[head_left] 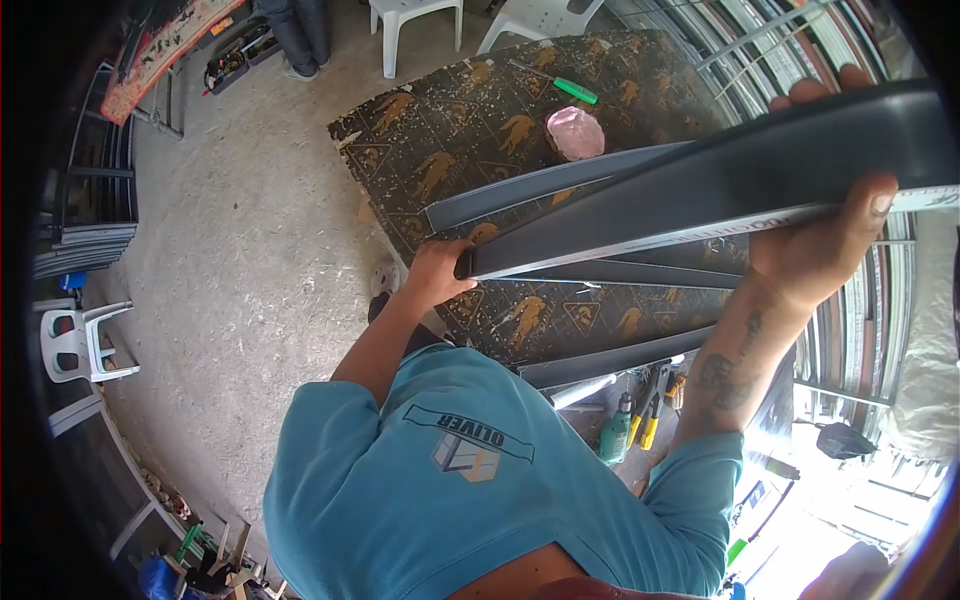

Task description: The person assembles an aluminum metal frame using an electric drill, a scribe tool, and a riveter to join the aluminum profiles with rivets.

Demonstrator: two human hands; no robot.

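Two hands grasp one long dark grey metal profile (700, 190) above the patterned surface (450, 130): left hand (435, 275) at its 8 o'clock end, right hand (825, 240) (thumb over the edge) toward 3 o'clock; a pink lump (575, 133) lies behind.

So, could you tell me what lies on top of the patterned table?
On the patterned table lie a green-handled screwdriver, a pink lump and grey profiles; the held dark profile covers part.
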